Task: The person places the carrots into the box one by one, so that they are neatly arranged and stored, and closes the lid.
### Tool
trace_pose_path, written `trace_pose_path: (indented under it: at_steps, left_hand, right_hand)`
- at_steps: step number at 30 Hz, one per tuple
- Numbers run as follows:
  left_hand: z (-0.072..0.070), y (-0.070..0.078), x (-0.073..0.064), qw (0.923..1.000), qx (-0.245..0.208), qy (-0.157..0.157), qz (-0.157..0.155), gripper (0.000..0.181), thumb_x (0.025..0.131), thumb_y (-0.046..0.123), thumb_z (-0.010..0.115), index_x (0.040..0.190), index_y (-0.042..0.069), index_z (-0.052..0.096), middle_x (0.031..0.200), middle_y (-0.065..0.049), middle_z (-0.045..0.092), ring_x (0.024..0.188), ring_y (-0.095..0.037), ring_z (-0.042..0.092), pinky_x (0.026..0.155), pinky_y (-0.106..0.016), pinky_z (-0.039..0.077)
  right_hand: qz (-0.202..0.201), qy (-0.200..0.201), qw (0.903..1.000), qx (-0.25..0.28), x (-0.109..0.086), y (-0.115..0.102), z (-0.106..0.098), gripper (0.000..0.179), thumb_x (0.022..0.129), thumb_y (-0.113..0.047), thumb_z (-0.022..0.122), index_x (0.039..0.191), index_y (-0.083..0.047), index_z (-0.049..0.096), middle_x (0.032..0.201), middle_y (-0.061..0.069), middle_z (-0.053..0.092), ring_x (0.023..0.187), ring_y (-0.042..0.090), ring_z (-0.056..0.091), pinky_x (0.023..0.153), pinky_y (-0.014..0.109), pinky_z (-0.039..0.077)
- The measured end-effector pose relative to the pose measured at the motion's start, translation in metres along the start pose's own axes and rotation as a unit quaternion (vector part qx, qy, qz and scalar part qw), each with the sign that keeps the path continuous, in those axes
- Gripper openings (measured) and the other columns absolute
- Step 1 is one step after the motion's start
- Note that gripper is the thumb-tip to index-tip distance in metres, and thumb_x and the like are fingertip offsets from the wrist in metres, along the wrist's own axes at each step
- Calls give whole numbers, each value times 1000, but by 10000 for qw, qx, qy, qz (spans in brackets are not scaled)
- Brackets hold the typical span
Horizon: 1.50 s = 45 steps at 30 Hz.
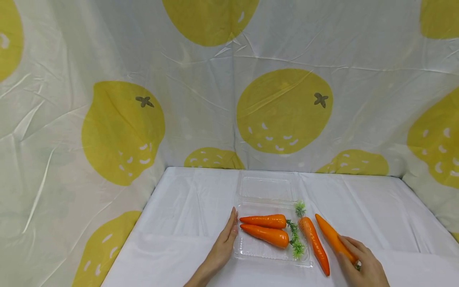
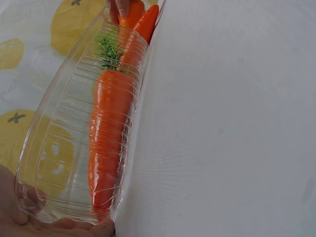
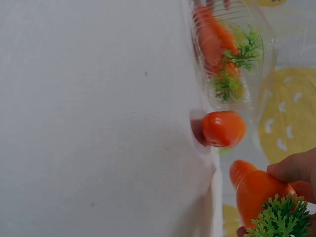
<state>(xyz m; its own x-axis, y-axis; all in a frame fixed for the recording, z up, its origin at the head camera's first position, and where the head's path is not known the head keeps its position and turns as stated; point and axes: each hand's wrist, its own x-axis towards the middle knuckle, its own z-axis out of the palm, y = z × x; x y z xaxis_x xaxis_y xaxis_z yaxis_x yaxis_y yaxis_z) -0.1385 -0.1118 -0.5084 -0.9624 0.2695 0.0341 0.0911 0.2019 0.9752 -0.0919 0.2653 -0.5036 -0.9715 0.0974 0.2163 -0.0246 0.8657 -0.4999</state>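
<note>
A clear plastic clamshell box [image 1: 263, 255] lies on the table, its lid [image 1: 266, 188] folded back. Two carrots with leafy green tops, an upper carrot [image 1: 263, 220] and a lower carrot [image 1: 267, 235], lie side by side inside, tips to the left. My left hand [image 1: 223, 243] touches the box's left wall, fingers straight along it. Outside the right wall rests another carrot [image 1: 315, 245], its tip toward me and its greens [image 1: 300, 209] at the far end. Right of that, my right hand [image 1: 363, 261] grips an orange carrot [image 1: 331, 235] near its leafy end, tip pointing away.
A white cloth [image 1: 186, 203] covers the table. Behind it and along the sides hangs a pale curtain [image 1: 201, 103] printed with large yellow lemons.
</note>
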Motion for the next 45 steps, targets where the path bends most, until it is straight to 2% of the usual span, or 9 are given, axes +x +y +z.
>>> trace_pose_path:
  at_steps: [3,6,9,12,17,20,30,37,45]
  left_hand:
    - [0,0,0,10000,17,12,-19,60,115,20,31,168,14,3,174,-17,12,161,-36,17,125,-48,17]
    - [0,0,0,10000,27,10,-42,60,115,19,30,168,15,3,174,-17,12,160,-36,17,125,-48,17]
    - [0,-1,0,10000,38,16,-65,60,115,19,31,168,17,3,174,-16,13,160,-36,17,125,-48,18]
    - [0,0,0,10000,54,26,-68,60,115,20,31,168,18,3,174,-16,13,160,-36,18,125,-48,18]
    - [0,0,0,9999,113,51,-69,60,115,20,31,168,18,4,173,-17,14,160,-36,19,125,-49,19]
    - [0,0,0,9999,133,56,-75,60,115,20,32,168,17,4,173,-17,15,160,-36,19,125,-49,19]
    - [0,1,0,10000,74,29,-59,60,115,19,31,168,16,3,173,-17,14,160,-36,18,125,-48,19]
    - [0,0,0,10000,54,-3,-61,60,115,21,31,168,17,3,174,-16,14,160,-36,19,125,-48,20]
    - [0,1,-1,9999,81,0,-66,61,115,22,32,168,17,3,174,-15,14,160,-35,19,125,-48,20]
  right_hand:
    - [-316,486,9983,71,-1,-1,-1,40,91,-12,78,129,-1,71,123,17,69,89,-5,50,61,16,44]
    - [-594,885,9938,304,1,-1,-2,40,89,-8,79,128,-2,72,121,17,70,90,-19,38,61,11,40]
    - [-807,1183,9883,531,3,-3,-5,41,88,-5,80,128,-3,72,121,17,70,95,-26,32,63,4,35]
    - [-888,1286,9857,634,5,-6,-7,43,88,-4,80,130,-4,71,122,16,69,98,-29,30,68,-3,32]
    - [-990,1402,9828,681,10,-11,-13,48,85,-1,82,132,-5,70,121,14,67,101,-28,33,83,-10,29]
    - [-1046,1399,9817,758,13,-14,-17,51,84,1,82,133,-7,70,123,12,68,98,-23,37,85,-10,28]
    - [-1126,1127,9836,844,21,-28,-24,52,89,-7,81,139,-15,68,132,6,66,89,-11,42,78,-6,33]
    - [-1254,860,9827,1058,23,-39,-29,50,94,-10,77,141,-22,66,131,0,63,81,-5,47,66,4,37]
    - [-1538,589,9791,1195,26,-51,-27,51,92,-6,77,140,-19,66,132,3,64,85,-4,49,67,4,44]
